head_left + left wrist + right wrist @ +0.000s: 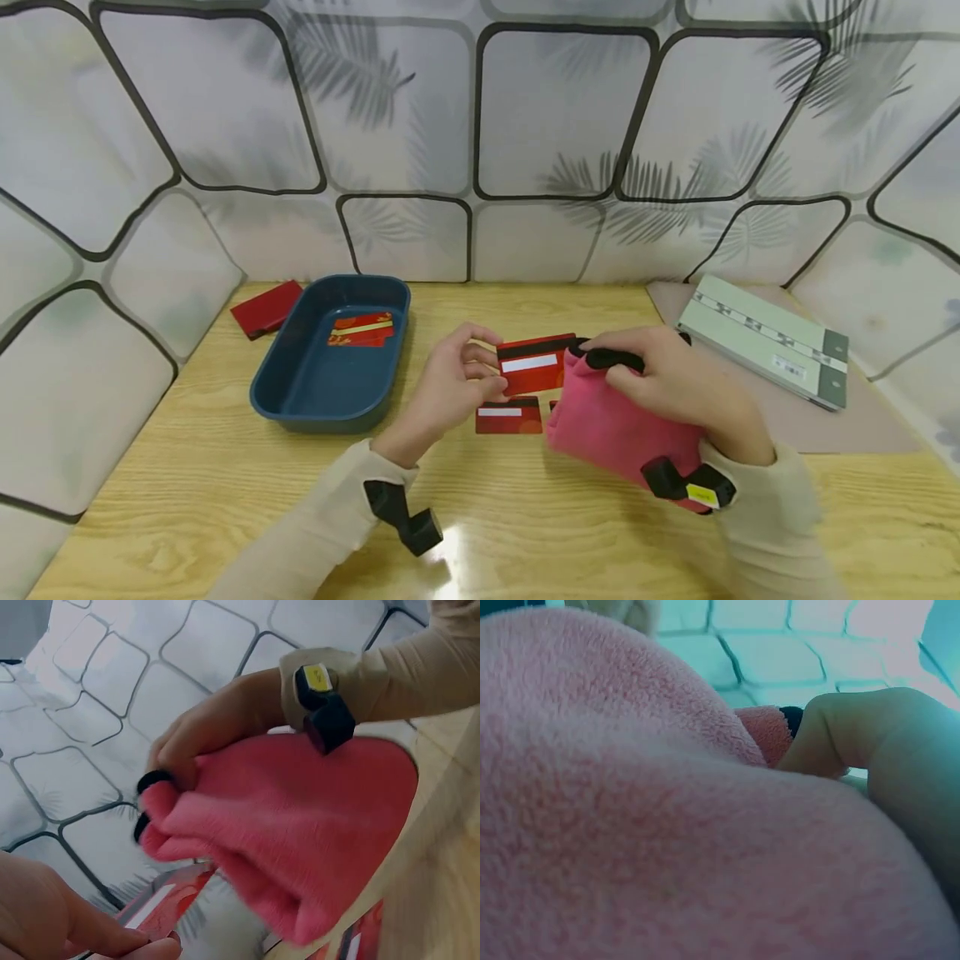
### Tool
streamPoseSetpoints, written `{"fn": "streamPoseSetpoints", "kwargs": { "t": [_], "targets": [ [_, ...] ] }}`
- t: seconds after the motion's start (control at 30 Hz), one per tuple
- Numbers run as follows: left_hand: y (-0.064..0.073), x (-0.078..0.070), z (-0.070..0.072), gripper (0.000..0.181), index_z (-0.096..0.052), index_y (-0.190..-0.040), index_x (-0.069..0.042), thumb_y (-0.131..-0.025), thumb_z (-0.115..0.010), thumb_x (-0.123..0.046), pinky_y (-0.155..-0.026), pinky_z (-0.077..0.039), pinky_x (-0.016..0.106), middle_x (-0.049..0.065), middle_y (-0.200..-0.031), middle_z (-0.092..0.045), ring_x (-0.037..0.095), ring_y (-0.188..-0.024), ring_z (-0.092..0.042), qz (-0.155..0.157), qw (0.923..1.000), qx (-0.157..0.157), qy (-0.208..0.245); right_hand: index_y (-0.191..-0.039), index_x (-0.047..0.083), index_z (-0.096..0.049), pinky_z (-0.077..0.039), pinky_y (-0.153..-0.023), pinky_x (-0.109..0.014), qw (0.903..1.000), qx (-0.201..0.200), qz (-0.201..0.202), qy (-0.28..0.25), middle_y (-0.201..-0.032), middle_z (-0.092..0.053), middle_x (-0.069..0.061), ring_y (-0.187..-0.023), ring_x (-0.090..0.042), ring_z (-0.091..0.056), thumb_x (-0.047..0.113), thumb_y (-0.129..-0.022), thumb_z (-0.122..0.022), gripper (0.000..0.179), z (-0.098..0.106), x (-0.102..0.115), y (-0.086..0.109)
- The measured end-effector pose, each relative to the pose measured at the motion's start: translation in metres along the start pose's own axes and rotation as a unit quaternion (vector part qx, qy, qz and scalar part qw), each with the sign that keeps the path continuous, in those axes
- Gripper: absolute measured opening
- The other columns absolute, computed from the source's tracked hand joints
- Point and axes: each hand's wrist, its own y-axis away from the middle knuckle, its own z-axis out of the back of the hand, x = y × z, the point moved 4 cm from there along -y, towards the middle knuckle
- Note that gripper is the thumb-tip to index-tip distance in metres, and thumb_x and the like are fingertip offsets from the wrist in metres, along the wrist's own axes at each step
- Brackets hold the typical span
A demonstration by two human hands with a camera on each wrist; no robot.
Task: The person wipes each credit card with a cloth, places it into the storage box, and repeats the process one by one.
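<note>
My left hand (448, 377) pinches the left edge of a red card (532, 381) with a black stripe and a white strip, held above the table. A pink fleecy cloth (611, 421) with black edging hangs from my right hand (663, 375), gripped by its black-trimmed top. In the head view the cloth's edge overlaps the card's right end; whether they touch I cannot tell. Below lies a second red card (510, 422) on the table, and a sliver of another shows beside the cloth. Mostly cloth (630, 795) fills the right wrist view.
Left of my hands stands a blue tray (260, 392) with several red and gold cards (362, 329) in it. Behind its left side lies a dark red flat item (267, 309). At the right, a pale green box or book (757, 337) rests on a greyish mat (862, 429). A patterned curtain (562, 117) bounds the back.
</note>
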Motion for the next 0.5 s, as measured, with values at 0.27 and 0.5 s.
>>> {"fn": "streamPoseSetpoints", "kwargs": {
  "t": [0.27,0.5],
  "targets": [
    [0.005,-0.001,-0.011,0.040,-0.050,-0.119,0.004,-0.083,-0.060,0.017,-0.069,-0.059,0.036,0.025,-0.099,-0.062,0.019,-0.076,-0.066,-0.020,0.9986,0.049,0.002,-0.110,0.008,-0.072,-0.046,-0.067,-0.023,0.9989,0.005,0.045,-0.006,-0.090,-0.068,0.007,-0.074,-0.005,-0.056,-0.005,-0.077,-0.056,0.039,-0.022,0.017,-0.008],
    [0.004,-0.002,-0.012,0.043,-0.052,-0.122,0.001,-0.083,-0.061,0.016,-0.071,-0.059,0.035,0.021,-0.100,-0.063,0.018,-0.075,-0.066,-0.020,0.9976,0.066,-0.008,-0.112,0.009,-0.071,-0.039,-0.057,-0.020,0.9979,0.012,0.062,0.014,-0.074,-0.050,0.009,-0.062,-0.003,-0.041,-0.004,-0.077,-0.057,0.040,-0.030,0.022,-0.011]
  ]
}}
